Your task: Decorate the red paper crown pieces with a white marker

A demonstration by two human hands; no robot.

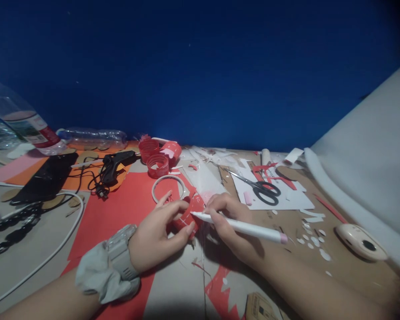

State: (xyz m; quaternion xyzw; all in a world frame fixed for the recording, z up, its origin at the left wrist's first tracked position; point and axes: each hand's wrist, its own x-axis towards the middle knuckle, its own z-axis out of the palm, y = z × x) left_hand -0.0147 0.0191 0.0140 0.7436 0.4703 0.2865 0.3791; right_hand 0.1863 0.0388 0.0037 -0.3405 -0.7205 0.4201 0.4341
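Note:
My left hand (162, 233) is closed around a small red piece (182, 218) with white lines on it, thumb at its near edge and fingers on the far side. My right hand (231, 218) grips a white marker (253, 229) with a pink end. The marker's tip points left and meets, or nearly meets, the red piece. Just behind my left fingers lies a roll of clear tape (155, 186). Red paper (110, 211) spreads under and left of my left hand. Part of the red piece is hidden by my fingers.
Scissors (268, 193) lie on white paper at right, near red scraps and white paper dots (315, 241). A cream device (362, 242) sits far right. At left are a black glue gun (111, 166), a cable (70, 229) and a plastic bottle (30, 126). Red rings (158, 166) stand behind.

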